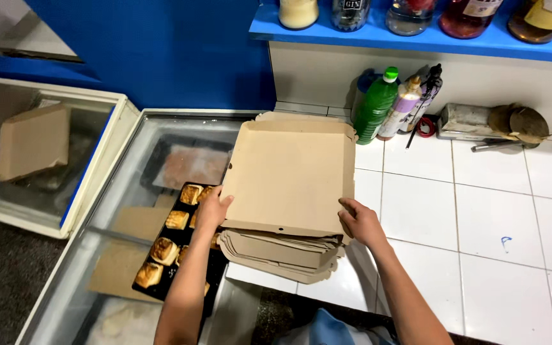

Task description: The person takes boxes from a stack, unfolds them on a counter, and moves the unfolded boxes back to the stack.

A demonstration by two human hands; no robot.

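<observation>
1. White tiled table [493,211]: carries the box stack at its front-left corner; bare tiles to the right.
2. Glass-topped chest freezer [129,191]: just left of the table, lid shut, brown cardboard sheets lying on the glass.
3. Flat brown cardboard pizza box [289,176]: opened-out tray, sits on top of the stack, near edge tilted slightly up (both hands on it).
4. Stack of folded brown cardboard boxes [282,252]: directly under the tray, overhanging the table edge.
5. Black tray of golden baked pastries [174,243]: on the freezer glass, touching the stack's left side, partly hidden by the left forearm.
6. Green plastic bottle with white cap [375,105]: upright against the back wall, beside other bottles, well apart from the hands.
7. Left hand [212,207]: grip closed on the pizza box's left edge.
8. Right hand [360,222]: grip closed on the box's front-right corner, fingers over the rim.
</observation>
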